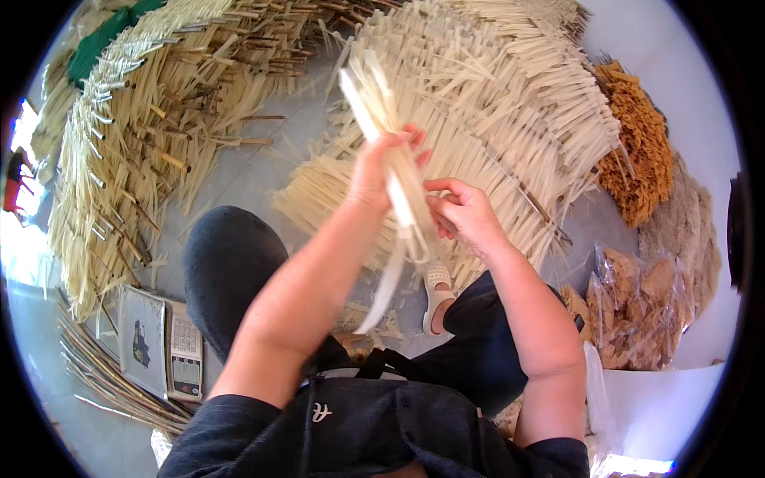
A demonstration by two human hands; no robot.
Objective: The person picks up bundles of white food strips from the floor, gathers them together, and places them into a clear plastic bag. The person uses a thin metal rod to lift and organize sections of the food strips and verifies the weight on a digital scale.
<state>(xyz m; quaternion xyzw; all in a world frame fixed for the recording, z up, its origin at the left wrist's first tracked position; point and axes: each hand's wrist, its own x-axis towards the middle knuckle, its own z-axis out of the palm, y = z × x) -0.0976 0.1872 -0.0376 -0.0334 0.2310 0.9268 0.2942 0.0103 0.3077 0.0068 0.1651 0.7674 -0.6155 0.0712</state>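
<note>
A bundle of pale, flat plant strips [401, 173] is gripped near its middle by my left hand [379, 167]. It slants across the view, its upper ends fanned apart and one strip curling down below it. My right hand [460, 209] is at the right side of the bundle, thumb and forefinger nearly together beside the strips; whether a strip is between them cannot be told. Beneath both hands lies a broad heap of similar pale strips [478, 113]. The bundle is partly blurred.
Pale strips and brown sticks [161, 131] are piled at the left. A digital scale [140, 340] stands by my knee, with long thin stems [113, 376] beside it. At the right are an orange-brown shredded heap [636, 149] and clear bags of brown pieces [642, 305].
</note>
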